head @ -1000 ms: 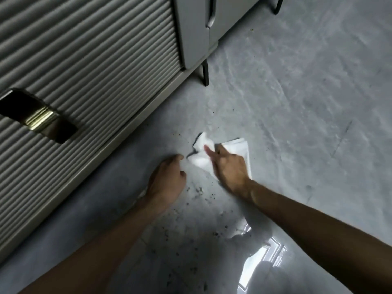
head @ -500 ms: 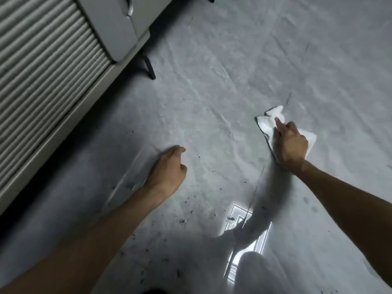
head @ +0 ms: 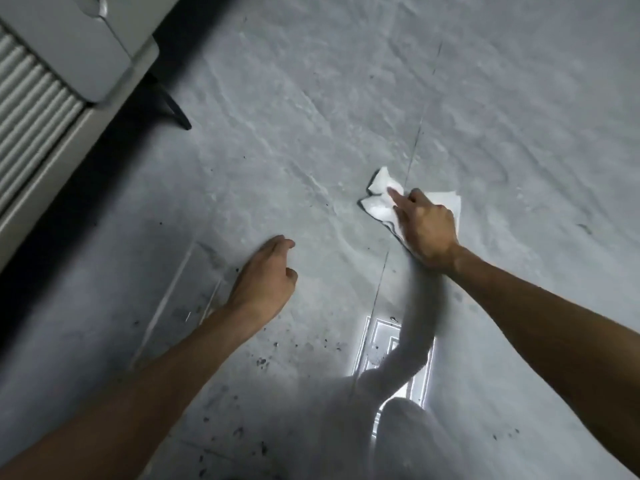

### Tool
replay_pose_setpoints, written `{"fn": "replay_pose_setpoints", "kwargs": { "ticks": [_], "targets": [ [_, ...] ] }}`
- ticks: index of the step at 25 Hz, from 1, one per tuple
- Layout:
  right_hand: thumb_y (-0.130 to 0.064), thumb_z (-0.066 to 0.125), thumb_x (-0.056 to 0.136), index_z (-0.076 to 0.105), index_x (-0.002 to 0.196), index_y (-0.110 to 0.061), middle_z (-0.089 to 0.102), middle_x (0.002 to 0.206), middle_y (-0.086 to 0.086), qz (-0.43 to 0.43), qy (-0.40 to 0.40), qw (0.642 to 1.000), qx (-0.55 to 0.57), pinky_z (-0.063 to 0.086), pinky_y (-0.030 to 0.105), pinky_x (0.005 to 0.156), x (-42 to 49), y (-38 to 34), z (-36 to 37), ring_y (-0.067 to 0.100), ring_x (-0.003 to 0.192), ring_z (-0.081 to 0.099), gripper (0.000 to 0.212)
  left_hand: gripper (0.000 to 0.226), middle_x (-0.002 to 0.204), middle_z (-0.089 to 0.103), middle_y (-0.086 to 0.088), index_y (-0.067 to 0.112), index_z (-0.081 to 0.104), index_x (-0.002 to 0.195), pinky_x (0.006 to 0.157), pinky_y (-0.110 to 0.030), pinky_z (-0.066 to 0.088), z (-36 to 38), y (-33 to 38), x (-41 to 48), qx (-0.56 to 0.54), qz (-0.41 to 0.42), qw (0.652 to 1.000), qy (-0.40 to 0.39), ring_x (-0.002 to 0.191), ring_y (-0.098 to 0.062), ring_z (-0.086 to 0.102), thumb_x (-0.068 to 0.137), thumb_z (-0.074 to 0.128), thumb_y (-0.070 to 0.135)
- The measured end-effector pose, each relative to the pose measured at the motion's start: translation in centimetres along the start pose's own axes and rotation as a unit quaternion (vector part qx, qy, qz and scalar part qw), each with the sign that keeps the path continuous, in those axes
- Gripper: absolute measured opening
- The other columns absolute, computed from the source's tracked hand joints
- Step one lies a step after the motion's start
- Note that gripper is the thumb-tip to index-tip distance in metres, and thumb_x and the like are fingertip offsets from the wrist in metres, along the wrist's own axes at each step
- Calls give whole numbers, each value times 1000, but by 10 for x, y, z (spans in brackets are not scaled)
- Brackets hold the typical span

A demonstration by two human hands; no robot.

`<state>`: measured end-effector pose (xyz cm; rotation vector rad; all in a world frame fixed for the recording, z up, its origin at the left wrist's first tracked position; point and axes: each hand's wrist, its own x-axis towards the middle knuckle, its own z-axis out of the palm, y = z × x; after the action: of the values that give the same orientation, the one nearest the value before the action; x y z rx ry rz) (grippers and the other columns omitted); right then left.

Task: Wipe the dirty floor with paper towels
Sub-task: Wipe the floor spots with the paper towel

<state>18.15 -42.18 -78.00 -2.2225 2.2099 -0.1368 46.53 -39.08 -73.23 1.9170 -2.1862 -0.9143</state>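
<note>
A crumpled white paper towel [head: 379, 202] lies on the grey floor [head: 311, 133], right of centre. My right hand [head: 424, 226] presses down on it, index finger stretched forward, the other fingers bent over the paper. My left hand [head: 266, 282] rests on the bare floor lower left of the towel, fingers loosely curled, holding nothing. Dark crumbs and specks [head: 263, 362] are scattered on the floor below both hands.
A grey cabinet with a ribbed shutter front [head: 31, 109] and a smooth door [head: 79, 39] stands at the upper left on a thin black leg [head: 175, 110]. A tile joint [head: 414, 147] runs up the floor. A bright window reflection [head: 381, 344] shines between my forearms.
My right hand slid the towel from beside my left hand out to the right, then back a little to the left. My left hand stayed planted. The view swung away from the cabinet.
</note>
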Motion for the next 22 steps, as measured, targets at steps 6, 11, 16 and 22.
{"fn": "replay_pose_setpoints", "kwargs": {
  "ticks": [6, 11, 16, 22],
  "targets": [
    [-20, 70, 75, 52, 136, -16, 61, 103, 7, -117, -20, 991, 53, 26, 25, 40, -87, -104, 27, 28, 48, 57, 63, 47, 138, 49, -8, 10, 47, 133, 102, -28, 34, 18, 23, 14, 34, 30, 999, 10, 128, -23, 45, 86, 50, 2],
    [-22, 53, 87, 41, 145, -24, 56, 124, 9, -109, -36, 993, -22, 47, 36, 51, -39, -19, 8, 34, 72, 66, 60, 53, 140, 47, -10, 9, 39, 139, 97, -35, 44, 16, 11, 2, 70, 33, 997, -9, 122, -28, 51, 87, 48, 2],
    [-16, 51, 90, 43, 141, -16, 56, 109, 13, 54, -6, 997, 62, 48, 37, 48, -44, -71, 16, 37, 63, 61, 51, 48, 109, 67, -13, 19, 54, 132, 78, -31, 51, -3, -1, 5, -30, -24, 999, 19, 87, -29, 63, 87, 46, 2],
    [-11, 39, 87, 51, 131, -30, 62, 102, 5, -457, -61, 881, 104, 43, 28, 45, -39, -174, 23, 27, 57, 59, 49, 33, 118, 67, -6, 15, 64, 116, 91, -33, 46, -39, -77, -29, -20, -123, 984, 128, 109, -25, 62, 86, 53, 7]
  ]
}}
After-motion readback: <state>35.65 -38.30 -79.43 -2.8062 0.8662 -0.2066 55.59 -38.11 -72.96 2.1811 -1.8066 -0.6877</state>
